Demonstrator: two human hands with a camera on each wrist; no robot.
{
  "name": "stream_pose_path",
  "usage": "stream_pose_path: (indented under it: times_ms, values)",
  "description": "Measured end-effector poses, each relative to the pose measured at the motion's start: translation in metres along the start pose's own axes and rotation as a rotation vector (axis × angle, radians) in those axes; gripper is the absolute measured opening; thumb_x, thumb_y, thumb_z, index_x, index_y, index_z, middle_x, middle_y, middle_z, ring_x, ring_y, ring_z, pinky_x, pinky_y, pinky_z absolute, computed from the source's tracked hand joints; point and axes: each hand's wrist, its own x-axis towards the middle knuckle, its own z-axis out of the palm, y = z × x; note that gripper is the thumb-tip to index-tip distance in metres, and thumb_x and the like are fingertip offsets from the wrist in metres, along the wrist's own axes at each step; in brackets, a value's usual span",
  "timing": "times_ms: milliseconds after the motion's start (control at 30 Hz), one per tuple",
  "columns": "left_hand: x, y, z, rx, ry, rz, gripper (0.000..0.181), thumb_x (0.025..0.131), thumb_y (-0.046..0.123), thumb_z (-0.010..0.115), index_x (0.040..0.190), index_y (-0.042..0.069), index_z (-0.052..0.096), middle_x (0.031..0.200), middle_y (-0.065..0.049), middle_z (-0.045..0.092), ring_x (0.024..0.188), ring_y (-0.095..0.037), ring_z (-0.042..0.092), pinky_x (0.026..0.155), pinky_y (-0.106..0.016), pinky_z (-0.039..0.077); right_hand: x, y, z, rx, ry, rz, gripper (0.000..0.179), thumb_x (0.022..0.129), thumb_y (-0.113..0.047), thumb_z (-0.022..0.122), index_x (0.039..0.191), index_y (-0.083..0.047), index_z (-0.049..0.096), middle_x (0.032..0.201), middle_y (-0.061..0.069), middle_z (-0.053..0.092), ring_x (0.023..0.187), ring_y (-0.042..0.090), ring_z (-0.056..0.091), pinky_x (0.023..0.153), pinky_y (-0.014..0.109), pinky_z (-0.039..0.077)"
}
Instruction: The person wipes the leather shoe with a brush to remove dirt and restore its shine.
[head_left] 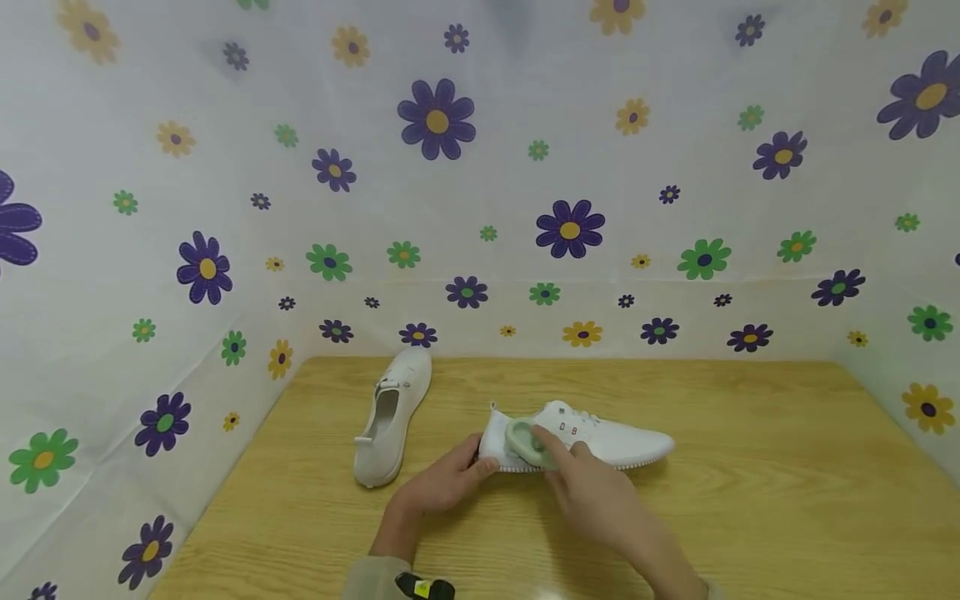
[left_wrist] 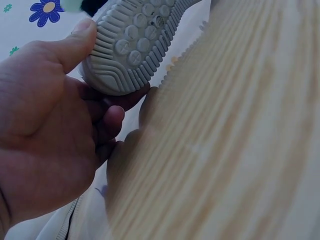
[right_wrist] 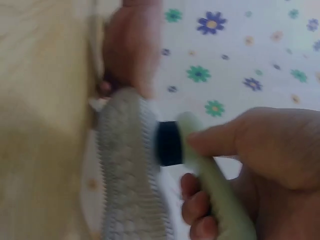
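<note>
A white lace-up shoe [head_left: 633, 446] stands tilted on the table with its toe to the right in the head view. My left hand [head_left: 444, 482] grips it by the heel; in the left wrist view the thumb lies along the edge of the ribbed grey sole [left_wrist: 135, 45], with fingers behind the heel. My right hand [head_left: 596, 500] holds a pale green brush [right_wrist: 220, 197] by its handle. The brush's dark bristles [right_wrist: 169, 143] meet the side of the shoe near the heel. The bristles are mostly hidden in the head view.
The matching white shoe [head_left: 416, 379] lies to the left, toe pointing to the back. The wooden table [head_left: 787, 467] reaches back to a white flower-print cloth [head_left: 495, 183], which also hangs at both sides.
</note>
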Motion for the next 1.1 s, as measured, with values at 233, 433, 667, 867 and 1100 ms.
stream_pose_path:
  times_ms: [233, 433, 667, 867, 1100]
  values:
    - [-0.002, 0.0, -0.003, 0.023, 0.024, -0.045, 0.066, 0.106, 0.04, 0.043, 0.154, -0.001, 0.023, 0.158, -0.021, 0.029, 0.148, -0.034, 0.022, 0.118, -0.052, 0.019, -0.003, 0.013, -0.017, -0.015, 0.036, 0.066, 0.052, 0.099, -0.01, 0.06, 0.147, -0.018, 0.044, 0.089, 0.015, 0.056, 0.054, 0.017, 0.045, 0.048, 0.031, 0.039]
    - [-0.003, -0.003, -0.001, 0.026, 0.024, -0.03, 0.064, 0.107, 0.04, 0.04, 0.152, -0.002, 0.026, 0.154, -0.022, 0.033, 0.145, -0.034, 0.028, 0.117, -0.053, 0.022, 0.004, 0.007, -0.003, 0.031, 0.002, 0.001, 0.053, 0.102, -0.014, 0.057, 0.152, -0.017, 0.039, 0.093, 0.016, 0.056, 0.058, 0.015, 0.047, 0.051, 0.03, 0.041]
    - [0.0, -0.003, 0.0, 0.012, 0.011, -0.039, 0.068, 0.106, 0.044, 0.04, 0.153, -0.002, 0.023, 0.157, -0.021, 0.029, 0.147, -0.032, 0.023, 0.118, -0.051, 0.02, -0.006, 0.009, -0.019, 0.031, -0.045, 0.036, 0.051, 0.098, -0.012, 0.061, 0.146, -0.023, 0.046, 0.089, 0.011, 0.057, 0.06, 0.017, 0.047, 0.053, 0.032, 0.041]
    - [-0.001, -0.001, -0.002, 0.009, 0.011, -0.045, 0.068, 0.106, 0.043, 0.04, 0.154, -0.002, 0.021, 0.158, -0.022, 0.026, 0.148, -0.034, 0.02, 0.118, -0.053, 0.018, 0.001, 0.015, -0.011, 0.002, 0.044, 0.05, 0.053, 0.1, -0.012, 0.058, 0.15, -0.017, 0.04, 0.09, 0.016, 0.055, 0.054, 0.016, 0.045, 0.048, 0.03, 0.039]
    - [-0.001, 0.0, -0.002, 0.015, 0.005, -0.051, 0.067, 0.106, 0.042, 0.04, 0.153, -0.003, 0.023, 0.156, -0.022, 0.03, 0.146, -0.034, 0.025, 0.117, -0.052, 0.02, 0.002, 0.006, -0.002, 0.005, 0.018, 0.002, 0.052, 0.1, -0.017, 0.061, 0.149, -0.021, 0.044, 0.091, 0.013, 0.057, 0.057, 0.015, 0.046, 0.05, 0.032, 0.041]
